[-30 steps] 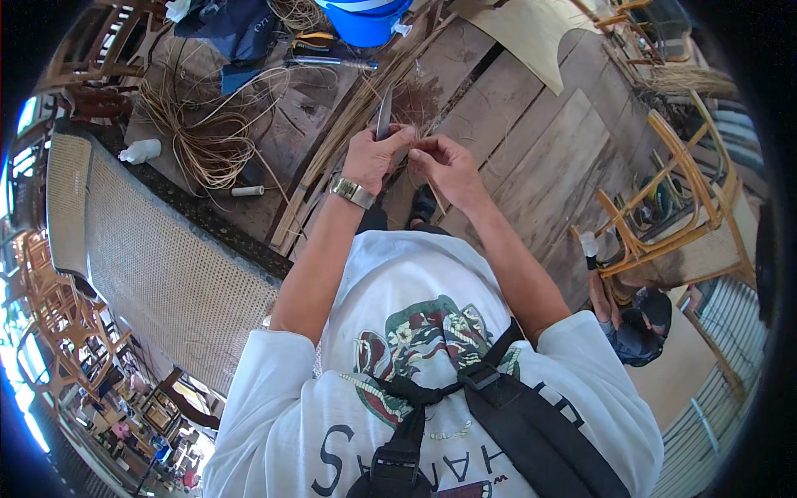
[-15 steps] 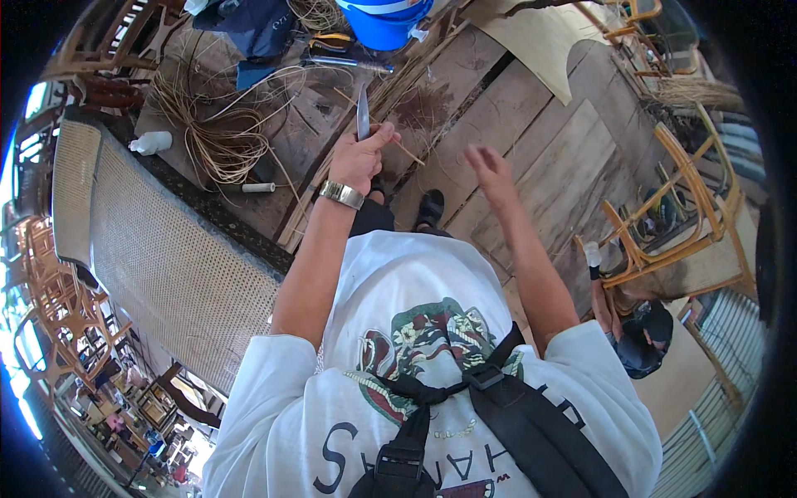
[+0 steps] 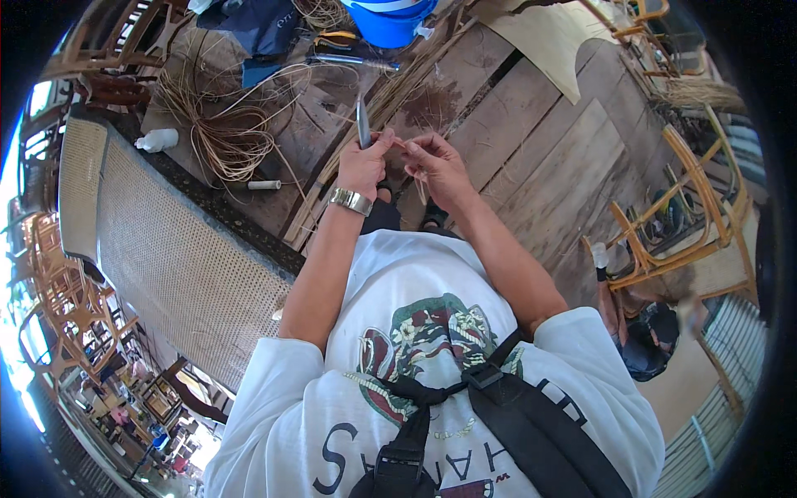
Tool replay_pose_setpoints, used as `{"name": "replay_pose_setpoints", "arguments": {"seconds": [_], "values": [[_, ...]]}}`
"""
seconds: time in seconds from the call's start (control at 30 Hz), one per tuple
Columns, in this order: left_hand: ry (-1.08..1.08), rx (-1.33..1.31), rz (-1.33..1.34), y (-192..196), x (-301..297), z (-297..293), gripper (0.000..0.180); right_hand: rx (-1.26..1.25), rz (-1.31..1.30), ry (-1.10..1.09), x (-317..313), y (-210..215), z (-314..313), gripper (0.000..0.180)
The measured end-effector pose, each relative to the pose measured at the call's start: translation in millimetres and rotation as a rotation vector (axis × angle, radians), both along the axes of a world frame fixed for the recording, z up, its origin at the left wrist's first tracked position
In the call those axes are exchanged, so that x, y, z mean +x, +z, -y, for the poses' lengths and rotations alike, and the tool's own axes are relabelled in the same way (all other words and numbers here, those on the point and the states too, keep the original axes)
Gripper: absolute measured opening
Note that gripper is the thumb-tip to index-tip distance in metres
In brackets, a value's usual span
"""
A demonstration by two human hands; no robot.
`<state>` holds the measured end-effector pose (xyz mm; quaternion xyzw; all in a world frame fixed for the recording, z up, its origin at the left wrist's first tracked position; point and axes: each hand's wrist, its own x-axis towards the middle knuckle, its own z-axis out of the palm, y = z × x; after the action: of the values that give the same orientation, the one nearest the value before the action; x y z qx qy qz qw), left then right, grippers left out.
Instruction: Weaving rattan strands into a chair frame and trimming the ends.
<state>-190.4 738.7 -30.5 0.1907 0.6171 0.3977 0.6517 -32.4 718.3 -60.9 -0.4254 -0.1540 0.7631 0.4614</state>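
Observation:
My left hand (image 3: pixel 362 170), with a metal-banded watch at its wrist, is closed around a knife whose blade (image 3: pixel 363 124) points away from me. Its thumb and forefinger also pinch a thin pale cane strip (image 3: pixel 422 189). Close beside it, my right hand (image 3: pixel 440 170) is closed in a pinch on the same strip, and part of the strip hangs below the fingers. The knife's handle is hidden in my left fist. To the left on the floor lies a loose coil of cane strands (image 3: pixel 228 148).
A long woven cane seat (image 3: pixel 178 236) with a dark frame runs along my left. Ahead are a blue bucket (image 3: pixel 386 26), yellow-handled pliers (image 3: pixel 336 38) and a white bottle (image 3: pixel 158 140). A rattan chair frame (image 3: pixel 677 249) and another person (image 3: pixel 647 336) are at right.
My right hand has come in from the right, where it was apart with nothing in it, and now pinches the cane strip beside my left hand. The left hand keeps the knife.

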Motion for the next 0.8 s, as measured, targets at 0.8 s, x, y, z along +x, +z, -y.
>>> {"name": "replay_pose_setpoints", "arguments": {"seconds": [0.8], "values": [[-0.142,0.068,-0.054,4,-20,-16,0.020,0.435,0.314,0.193,10,-35,2,0.028]]}}
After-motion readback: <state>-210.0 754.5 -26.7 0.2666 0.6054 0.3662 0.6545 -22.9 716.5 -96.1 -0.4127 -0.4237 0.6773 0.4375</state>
